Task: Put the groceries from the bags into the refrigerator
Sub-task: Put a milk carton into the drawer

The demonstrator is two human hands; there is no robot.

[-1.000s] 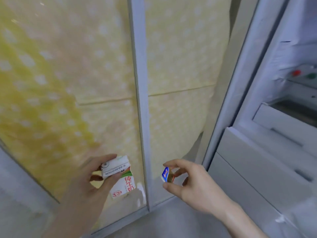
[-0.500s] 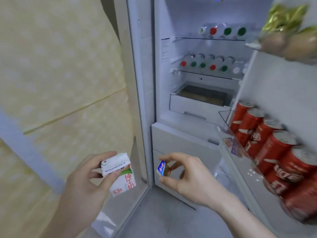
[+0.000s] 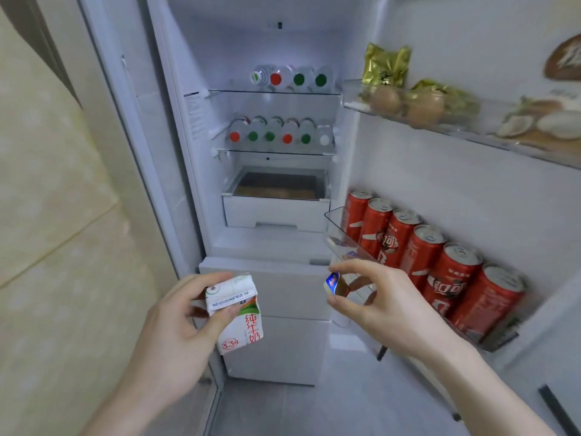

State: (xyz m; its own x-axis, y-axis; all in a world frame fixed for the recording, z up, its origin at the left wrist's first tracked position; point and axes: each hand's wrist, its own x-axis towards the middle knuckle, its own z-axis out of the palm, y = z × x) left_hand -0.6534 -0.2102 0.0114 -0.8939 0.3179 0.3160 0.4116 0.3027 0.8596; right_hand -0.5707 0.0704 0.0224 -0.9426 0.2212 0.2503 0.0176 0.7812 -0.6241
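your left hand is at about 7 o'clock in the view, fingers and thumb closed round the top of a small milk carton. the carton hangs tilted, its white top toward you and its red print facing 3 o'clock. your right hand sits at about 5 o'clock, thumb and forefinger pinching a little blue-topped packet; the other fingers curl loosely behind it. the two hands are near each other but apart, both held in front of the white drawers at the bottom of the open fridge.

inside, toward 12 o'clock, two glass shelves carry bottles lying on their sides with caps facing you: the upper bottles show red and green caps, the lower bottles show red, green and one white. below them a white bin stands pulled part way out, with something brown inside that you cannot make out.

the door stands open at 3 o'clock. its lower rack holds a row of red cans standing upright and touching one another; the packet in your right hand is just beside the near end of that rack. the upper door rack, toward 2 o'clock, holds eggs and gold packs. a pale yellow wall fills the 9 o'clock side.
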